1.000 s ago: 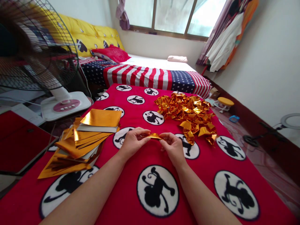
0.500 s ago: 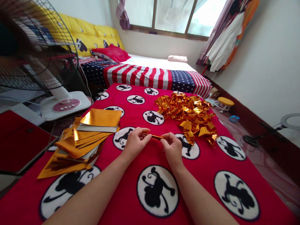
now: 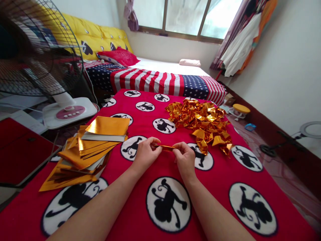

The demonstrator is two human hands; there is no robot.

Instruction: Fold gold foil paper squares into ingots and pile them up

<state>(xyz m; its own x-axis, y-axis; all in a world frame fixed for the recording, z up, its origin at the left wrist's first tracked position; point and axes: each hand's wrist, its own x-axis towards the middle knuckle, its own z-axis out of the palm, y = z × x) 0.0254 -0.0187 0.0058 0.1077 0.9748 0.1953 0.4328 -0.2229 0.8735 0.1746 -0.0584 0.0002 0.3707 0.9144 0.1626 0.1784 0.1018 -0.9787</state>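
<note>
A narrow folded strip of gold foil paper [image 3: 165,147] stretches between my two hands, just above the red cloth with monkey prints [image 3: 140,207]. My left hand [image 3: 147,151] pinches its left end between thumb and fingers. At the other end, my right hand [image 3: 184,155] is closed on the strip in a similar pinch. Left of my hands lies an untidy stack of flat gold foil sheets [image 3: 107,126], some showing white undersides. Beyond my right hand sits a heap of folded gold foil pieces [image 3: 198,115].
At the left an electric fan [image 3: 69,108] stands beside the cloth, its blades blurred. Behind is a bed with a flag-patterned cover [image 3: 150,80]. A yellow stool [image 3: 241,108] and a ring-shaped stand [image 3: 311,130] are on the right.
The strip of gold foil paper has tipped slightly, showing more of its upper face. My left fingertips have shifted a little; both hands stay in nearly the same place.
</note>
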